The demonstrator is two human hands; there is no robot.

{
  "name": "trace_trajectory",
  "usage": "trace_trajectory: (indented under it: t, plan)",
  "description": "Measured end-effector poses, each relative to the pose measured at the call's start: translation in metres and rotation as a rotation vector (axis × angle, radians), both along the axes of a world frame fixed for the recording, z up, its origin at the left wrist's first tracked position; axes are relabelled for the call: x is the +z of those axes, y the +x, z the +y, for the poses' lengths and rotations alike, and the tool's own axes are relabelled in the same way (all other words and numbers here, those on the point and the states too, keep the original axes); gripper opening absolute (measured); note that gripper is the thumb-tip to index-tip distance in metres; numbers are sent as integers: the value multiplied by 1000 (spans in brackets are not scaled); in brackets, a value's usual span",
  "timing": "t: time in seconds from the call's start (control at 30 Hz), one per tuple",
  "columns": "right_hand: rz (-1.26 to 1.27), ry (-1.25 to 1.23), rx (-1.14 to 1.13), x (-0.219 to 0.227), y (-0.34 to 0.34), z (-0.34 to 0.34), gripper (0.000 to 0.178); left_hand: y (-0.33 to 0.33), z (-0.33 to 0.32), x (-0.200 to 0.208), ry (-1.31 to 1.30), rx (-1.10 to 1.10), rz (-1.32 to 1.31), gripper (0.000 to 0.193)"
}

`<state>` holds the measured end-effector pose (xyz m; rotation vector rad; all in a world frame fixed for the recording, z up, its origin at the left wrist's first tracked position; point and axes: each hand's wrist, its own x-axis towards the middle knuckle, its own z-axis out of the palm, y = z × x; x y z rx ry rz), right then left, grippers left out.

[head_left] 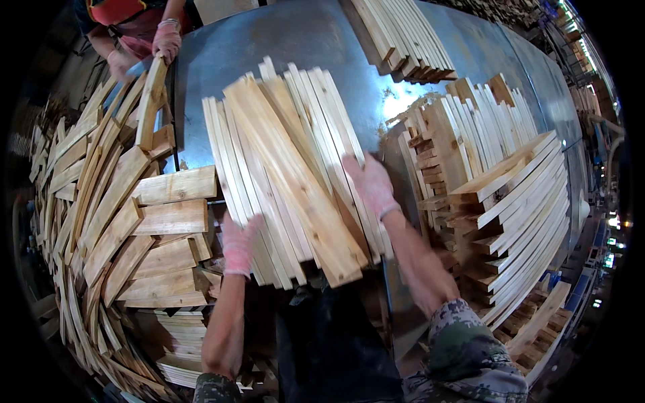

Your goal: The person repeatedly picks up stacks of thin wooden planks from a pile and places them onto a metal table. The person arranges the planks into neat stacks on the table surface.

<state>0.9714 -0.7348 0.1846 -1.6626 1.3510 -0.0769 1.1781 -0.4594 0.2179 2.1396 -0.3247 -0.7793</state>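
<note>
Between my two hands sits a bundle of pale wooden boards (262,181), most standing on edge side by side. One wider plank (289,168) lies flat and slanted across their top. My left hand (238,245), in a pink glove, grips the bundle's near left side. On the right side my right hand (369,183), also gloved in pink, presses against the outer boards. Both hands squeeze the bundle from opposite sides; their far fingertips are partly hidden. The near ends of the boards stick out past the table edge toward my body.
A blue-grey metal table (282,33) stretches ahead. Stacked boards (517,195) rise at the right, with another row of boards (410,40) at the far side. A big heap of loose planks (101,201) fills the left. Beyond it a co-worker's gloved hand (167,40) holds a board.
</note>
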Motion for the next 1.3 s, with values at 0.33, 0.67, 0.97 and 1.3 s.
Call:
trace_trajectory:
  t: [0.33, 0.67, 0.97, 1.3]
  plan:
    - [160, 190, -65, -28, -78, 39, 85, -30, 105, -84, 710, -531, -786, 81]
    - [200, 125, -12, -35, -84, 5, 86, -89, 33, 12, -355, 379, 592, 80]
    - [-431, 369, -241, 7, -113, -25, 52, -160, 13, 48, -530, 380, 379, 101]
    - [-461, 156, 467, 57, 11, -45, 61, -202, 55, 66, -795, 695, 57, 101]
